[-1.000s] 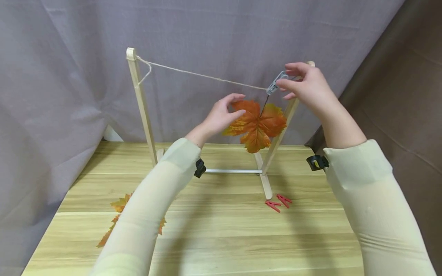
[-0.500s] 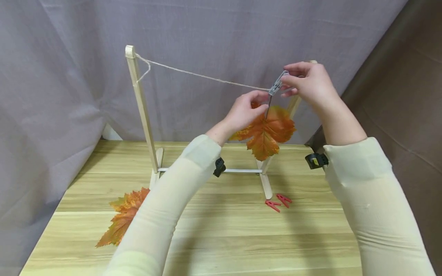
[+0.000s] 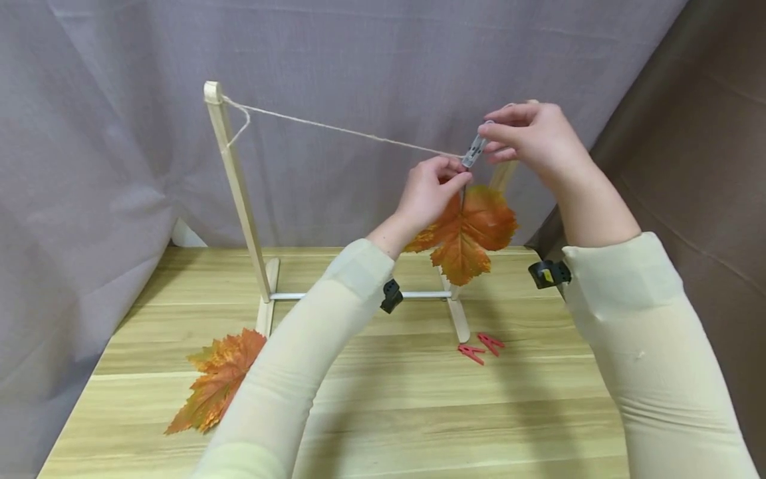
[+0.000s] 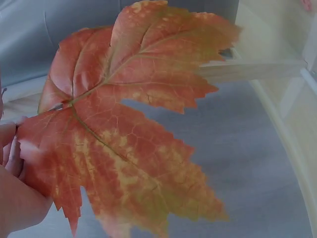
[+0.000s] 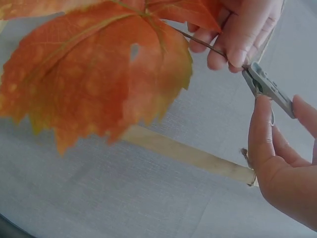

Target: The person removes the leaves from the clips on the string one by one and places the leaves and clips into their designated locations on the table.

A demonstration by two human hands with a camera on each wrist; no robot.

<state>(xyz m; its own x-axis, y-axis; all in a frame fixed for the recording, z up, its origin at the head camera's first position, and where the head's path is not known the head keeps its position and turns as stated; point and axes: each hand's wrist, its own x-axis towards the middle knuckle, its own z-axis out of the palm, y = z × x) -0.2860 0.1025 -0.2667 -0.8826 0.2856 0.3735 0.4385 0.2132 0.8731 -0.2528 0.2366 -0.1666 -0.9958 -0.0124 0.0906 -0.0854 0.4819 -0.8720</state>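
An orange-red artificial maple leaf (image 3: 473, 233) hangs by its thin dark stem (image 5: 200, 42) below the twine (image 3: 335, 128). My left hand (image 3: 426, 193) pinches that stem just under a grey-blue clothespin (image 3: 475, 152). The thumb and fingers of my right hand (image 3: 535, 136) pinch the clothespin's handle ends; its nose is at the stem and twine. In the left wrist view the leaf (image 4: 124, 119) fills much of the picture and partly covers the left hand (image 4: 20, 198). The right wrist view shows the clothespin (image 5: 270, 89) between both hands.
A wooden frame's left post (image 3: 239, 193) carries the twine; its right post is mostly hidden. A white rod (image 3: 287, 296) joins the feet. Two red clothespins (image 3: 471, 354) lie by the right foot. Another maple leaf (image 3: 218, 386) lies at left, partly behind my left sleeve.
My left hand has moved right from the leaf's edge to its stem and now pinches it below the clothespin. The leaf has shifted slightly right and down. My right hand keeps holding the clothespin.
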